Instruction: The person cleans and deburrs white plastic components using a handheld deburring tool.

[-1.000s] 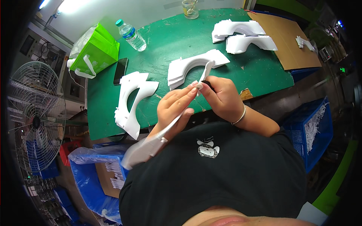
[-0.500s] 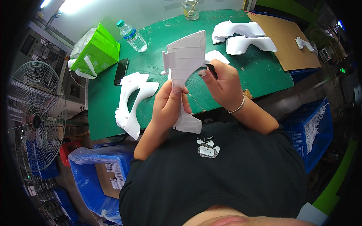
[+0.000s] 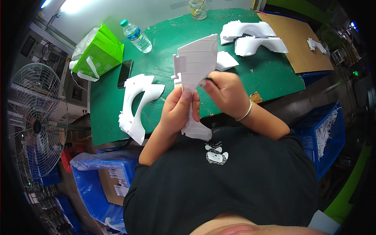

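Observation:
A white curved plastic part (image 3: pixel 197 58) stands upright before me, wide at the top and narrow at the middle. My left hand (image 3: pixel 179 107) is closed around its narrow waist, thumb on the near face. My right hand (image 3: pixel 227 92) is curled at the part's inner curved edge on the right. Between its thumb and fingers sits a small black tool (image 3: pixel 210 79), mostly hidden, so its exact kind is unclear. To the left, more white curved parts (image 3: pixel 131 103) lie on the green table (image 3: pixel 105 117). Another white piece (image 3: pixel 227 60) shows behind the held one.
Stacked white parts (image 3: pixel 254 37) lie at the back right beside a cardboard sheet (image 3: pixel 301 47). A water bottle (image 3: pixel 137 37), green bag (image 3: pixel 98 53), phone (image 3: pixel 125 73) and glass cup (image 3: pixel 198 9) stand or lie farther back. Blue crates (image 3: pixel 323 137) flank me; a fan (image 3: pixel 37 125) is left.
The right hand has moved down and left, bringing the black tool against the part's curved edge. The left hand and the part have shifted slightly right.

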A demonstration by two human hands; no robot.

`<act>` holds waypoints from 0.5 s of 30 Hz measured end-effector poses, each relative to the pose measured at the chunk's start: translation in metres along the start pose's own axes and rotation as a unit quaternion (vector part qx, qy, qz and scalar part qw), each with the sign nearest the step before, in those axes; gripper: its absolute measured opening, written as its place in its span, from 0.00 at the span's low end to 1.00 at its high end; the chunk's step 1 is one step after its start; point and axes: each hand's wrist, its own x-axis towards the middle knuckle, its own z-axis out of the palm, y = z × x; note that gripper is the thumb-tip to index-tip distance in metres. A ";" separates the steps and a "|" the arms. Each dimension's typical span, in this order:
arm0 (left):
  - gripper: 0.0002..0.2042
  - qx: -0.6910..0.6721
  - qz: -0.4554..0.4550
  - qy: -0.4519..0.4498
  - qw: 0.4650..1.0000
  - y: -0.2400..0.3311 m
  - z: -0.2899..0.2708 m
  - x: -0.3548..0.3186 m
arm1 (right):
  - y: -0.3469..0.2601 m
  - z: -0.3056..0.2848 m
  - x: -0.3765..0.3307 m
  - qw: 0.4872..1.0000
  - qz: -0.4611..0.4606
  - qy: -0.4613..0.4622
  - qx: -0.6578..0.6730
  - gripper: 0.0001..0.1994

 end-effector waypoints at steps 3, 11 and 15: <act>0.12 0.018 0.002 0.002 1.000 0.003 0.000 -0.003 | 0.001 0.001 -0.005 1.000 0.000 -0.016 -0.006 0.21; 0.12 0.204 0.088 0.073 0.972 0.021 -0.007 -0.005 | 0.001 -0.043 0.008 0.996 -0.004 0.078 -0.035 0.19; 0.14 0.139 0.118 0.153 0.971 0.017 -0.008 -0.006 | 0.001 -0.049 0.010 0.997 0.007 0.076 -0.034 0.18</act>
